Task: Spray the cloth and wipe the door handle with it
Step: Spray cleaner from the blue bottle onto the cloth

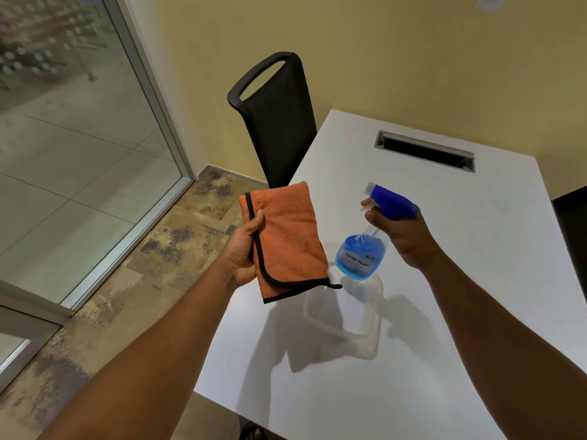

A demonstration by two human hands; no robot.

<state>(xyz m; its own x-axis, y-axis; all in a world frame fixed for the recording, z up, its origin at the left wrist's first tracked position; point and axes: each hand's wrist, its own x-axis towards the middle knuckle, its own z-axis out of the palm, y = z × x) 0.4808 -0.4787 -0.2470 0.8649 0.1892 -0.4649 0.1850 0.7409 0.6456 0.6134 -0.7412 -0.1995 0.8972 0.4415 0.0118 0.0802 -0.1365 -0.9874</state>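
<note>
Cloth (287, 239): orange microfibre with black edging, folded, held up at centre frame in your left hand (243, 249). Left grip is closed on it, thumb across the near left edge, other fingers hidden behind the fabric. The cloth's long axis runs from upper left to lower right, broad face turned toward you and slightly toward the right of frame.

Spray bottle (370, 246): clear, blue liquid, blue trigger head, just right of the cloth, lifted off the white desk (460, 281). Your right hand (401, 231) is wrapped round the neck, a fingertip on the trigger. Whether the trigger is squeezed, cannot tell; no mist visible.

Key relation: the nozzle sits at the bottle's upper left and points leftward, toward the cloth's upper right edge. Cloth and nozzle are near, not touching. The cloth lies directly left of the right grip, so the spray line looks about right; tilting the cloth face a little more toward the nozzle would likely catch more of it.

Judgement: you are at the spraying step, wiping not begun. No door handle in view. A glass panel in a metal frame (152, 100) fills the left of frame, so expect to turn that way. A black chair (279, 122) stands at the desk's far edge.
</note>
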